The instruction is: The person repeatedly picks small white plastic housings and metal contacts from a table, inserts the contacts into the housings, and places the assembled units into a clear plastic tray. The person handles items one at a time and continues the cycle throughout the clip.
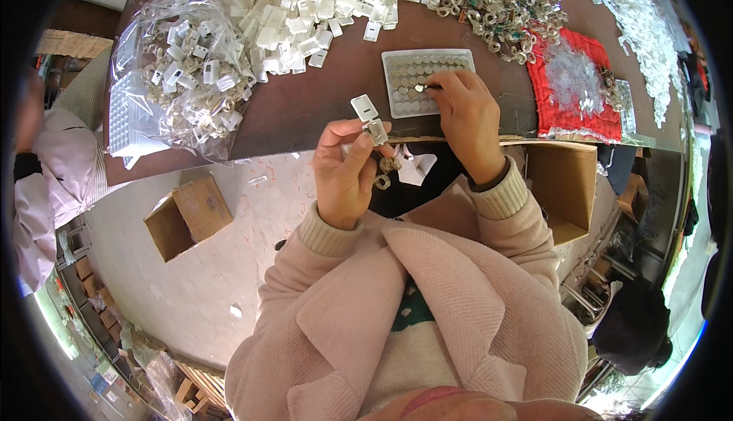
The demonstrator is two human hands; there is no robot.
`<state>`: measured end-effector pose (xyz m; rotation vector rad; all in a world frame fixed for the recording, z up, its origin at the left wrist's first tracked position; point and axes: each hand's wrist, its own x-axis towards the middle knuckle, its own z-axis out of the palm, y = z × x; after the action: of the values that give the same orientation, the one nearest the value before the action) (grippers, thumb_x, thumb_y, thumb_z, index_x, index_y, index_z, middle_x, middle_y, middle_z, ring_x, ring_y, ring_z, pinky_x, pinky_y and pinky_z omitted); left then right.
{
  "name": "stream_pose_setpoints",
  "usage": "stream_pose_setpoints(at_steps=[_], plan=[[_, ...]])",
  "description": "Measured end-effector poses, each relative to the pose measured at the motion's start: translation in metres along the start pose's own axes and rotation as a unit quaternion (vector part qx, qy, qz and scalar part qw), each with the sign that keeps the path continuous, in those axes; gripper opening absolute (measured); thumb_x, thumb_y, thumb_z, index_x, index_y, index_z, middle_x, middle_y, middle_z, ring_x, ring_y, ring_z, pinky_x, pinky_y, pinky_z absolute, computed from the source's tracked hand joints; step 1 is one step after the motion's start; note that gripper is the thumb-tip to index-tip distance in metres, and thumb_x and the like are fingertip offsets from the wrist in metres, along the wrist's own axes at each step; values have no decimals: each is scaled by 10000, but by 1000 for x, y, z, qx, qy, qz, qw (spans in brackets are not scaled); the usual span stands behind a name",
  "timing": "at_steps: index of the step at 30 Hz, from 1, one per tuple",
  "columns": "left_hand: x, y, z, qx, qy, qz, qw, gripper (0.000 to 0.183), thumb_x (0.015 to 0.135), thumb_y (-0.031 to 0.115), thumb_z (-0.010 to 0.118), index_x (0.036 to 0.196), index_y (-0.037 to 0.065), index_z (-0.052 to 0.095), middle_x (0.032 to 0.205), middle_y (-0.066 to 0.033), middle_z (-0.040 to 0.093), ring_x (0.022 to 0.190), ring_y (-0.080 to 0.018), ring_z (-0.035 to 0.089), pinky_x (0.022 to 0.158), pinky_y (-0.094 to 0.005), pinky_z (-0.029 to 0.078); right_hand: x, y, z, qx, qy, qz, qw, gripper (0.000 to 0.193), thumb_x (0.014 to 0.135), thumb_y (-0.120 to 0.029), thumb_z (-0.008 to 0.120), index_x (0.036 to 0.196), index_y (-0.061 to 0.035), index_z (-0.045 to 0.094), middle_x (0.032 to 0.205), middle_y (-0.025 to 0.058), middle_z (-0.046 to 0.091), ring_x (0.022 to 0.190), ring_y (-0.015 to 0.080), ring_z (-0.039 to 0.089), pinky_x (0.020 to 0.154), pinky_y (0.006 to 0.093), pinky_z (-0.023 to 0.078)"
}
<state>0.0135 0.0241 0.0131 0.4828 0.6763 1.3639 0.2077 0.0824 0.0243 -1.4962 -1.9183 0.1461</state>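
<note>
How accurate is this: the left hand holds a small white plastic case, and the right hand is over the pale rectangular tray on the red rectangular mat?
Mostly right, but the pale rectangular tray lies on the brown tabletop, not the red rectangular mat, as the head view shows.

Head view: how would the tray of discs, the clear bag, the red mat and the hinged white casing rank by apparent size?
1. Clear bag
2. Red mat
3. Tray of discs, partly covered by the right hand
4. Hinged white casing in the left hand
</note>
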Motion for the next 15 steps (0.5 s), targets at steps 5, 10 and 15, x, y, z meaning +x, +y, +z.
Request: stream_pose_setpoints(at_steps=[5,10,15], plan=[[-1,-4,5,13,19,8,1000,120,993,69,591,1105,25,587,1031,-190,705,725,-133,673,376,-161,379,4,-22,-11,98,-18,-32,995,159,831,-29,688,978,-76,649,938,111,640,809,325,642,685,403,521],[-4,-4,8,20,-17,37,999,124,982,46,605,1104,27,597,966,-155,701,686,-131,673,367,-167,373,-12,-57,-28,190,-26,-88,977,161,821,8,680,969,-46,652,928,92,628,795,292,652,661,365,538],[-10,-1,13,52,5,30,998,126,965,7,622,1087,37,611,894,-129,713,605,-74,648,361,-161,367,-16,-64,-31,213,-30,-75,974,194,792,7,681,977,-44,653,929,89,623,781,274,655,635,346,539]])
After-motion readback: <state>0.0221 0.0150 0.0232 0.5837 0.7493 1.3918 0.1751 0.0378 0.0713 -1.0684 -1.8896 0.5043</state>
